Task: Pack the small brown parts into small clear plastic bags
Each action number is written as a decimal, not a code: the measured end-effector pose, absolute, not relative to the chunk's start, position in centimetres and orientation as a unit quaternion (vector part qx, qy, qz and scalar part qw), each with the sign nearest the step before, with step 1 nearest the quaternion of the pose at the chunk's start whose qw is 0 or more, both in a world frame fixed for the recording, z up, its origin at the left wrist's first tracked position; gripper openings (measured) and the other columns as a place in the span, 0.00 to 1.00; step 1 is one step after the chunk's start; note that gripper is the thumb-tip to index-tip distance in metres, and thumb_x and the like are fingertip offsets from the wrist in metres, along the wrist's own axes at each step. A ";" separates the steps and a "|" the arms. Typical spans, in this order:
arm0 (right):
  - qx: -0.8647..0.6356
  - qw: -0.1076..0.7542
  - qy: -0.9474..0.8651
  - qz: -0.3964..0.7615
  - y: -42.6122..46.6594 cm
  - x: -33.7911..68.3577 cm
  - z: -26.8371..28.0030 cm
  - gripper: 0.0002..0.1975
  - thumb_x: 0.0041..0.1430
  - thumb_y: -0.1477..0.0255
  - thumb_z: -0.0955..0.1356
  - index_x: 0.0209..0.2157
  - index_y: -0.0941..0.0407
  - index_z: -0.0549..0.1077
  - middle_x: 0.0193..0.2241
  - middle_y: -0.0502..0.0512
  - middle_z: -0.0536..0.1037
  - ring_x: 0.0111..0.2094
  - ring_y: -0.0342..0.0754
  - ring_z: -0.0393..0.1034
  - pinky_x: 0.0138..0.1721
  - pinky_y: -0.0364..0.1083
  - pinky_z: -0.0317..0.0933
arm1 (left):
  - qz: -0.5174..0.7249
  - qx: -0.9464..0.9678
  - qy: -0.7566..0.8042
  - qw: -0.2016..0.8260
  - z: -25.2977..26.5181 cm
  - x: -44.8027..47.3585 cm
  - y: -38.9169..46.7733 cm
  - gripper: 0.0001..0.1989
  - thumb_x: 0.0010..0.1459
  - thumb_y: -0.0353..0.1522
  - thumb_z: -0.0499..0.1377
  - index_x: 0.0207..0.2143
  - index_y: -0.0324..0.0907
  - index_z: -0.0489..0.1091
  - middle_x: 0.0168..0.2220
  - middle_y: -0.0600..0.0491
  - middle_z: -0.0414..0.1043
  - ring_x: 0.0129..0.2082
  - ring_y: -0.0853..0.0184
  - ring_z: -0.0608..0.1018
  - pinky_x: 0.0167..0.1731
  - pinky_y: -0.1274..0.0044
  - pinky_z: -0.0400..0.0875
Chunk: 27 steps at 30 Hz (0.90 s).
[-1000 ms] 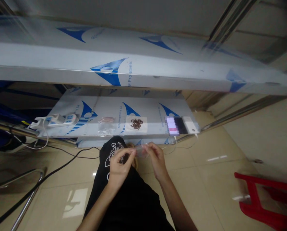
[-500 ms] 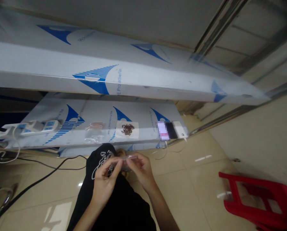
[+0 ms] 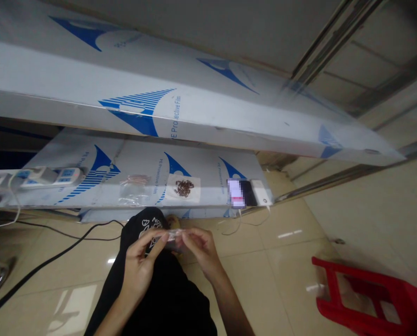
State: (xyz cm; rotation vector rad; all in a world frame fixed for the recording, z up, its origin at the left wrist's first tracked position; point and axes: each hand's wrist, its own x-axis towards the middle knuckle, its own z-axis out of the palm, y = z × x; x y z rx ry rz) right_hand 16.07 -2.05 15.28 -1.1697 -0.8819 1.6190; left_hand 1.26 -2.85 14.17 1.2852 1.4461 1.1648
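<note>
Over my knees, a small clear plastic bag (image 3: 175, 234) is stretched between my two hands. My left hand (image 3: 143, 256) pinches its left edge between thumb and fingers. The right edge is pinched the same way by my right hand (image 3: 203, 252). Whether anything lies inside the bag, I cannot tell. Beyond my hands on the lower shelf, a pile of small brown pieces (image 3: 184, 188) rests on a white square sheet (image 3: 173, 196). To its left lies another clear plastic bag (image 3: 133, 195) with thin pinkish strips (image 3: 138, 179) at its upper end.
A white power strip (image 3: 66, 176) lies at the shelf's left. A phone (image 3: 236, 192) and a white power bank (image 3: 260, 192) with cables sit at its right. The film-covered upper shelf (image 3: 201, 102) overhangs behind. A red stool (image 3: 365, 294) stands right; a black cable (image 3: 54, 256) crosses the floor left.
My hands have shifted slightly left in view and moved a little apart, so more of the bag's top edge shows between them. The camera view has tilted slightly.
</note>
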 end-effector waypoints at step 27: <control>-0.480 0.495 -0.352 0.633 -2.9 16.5 15.0 0.09 0.43 0.66 0.71 0.24 0.56 0.71 0.22 0.48 0.73 0.24 0.41 0.67 0.28 0.40 0.62 | 0.469 0.581 0.565 0.352 14.4 2.6 -3.6 0.08 0.50 0.35 0.58 0.28 0.39 0.72 0.29 0.51 0.74 0.30 0.67 0.75 0.34 0.77 0.70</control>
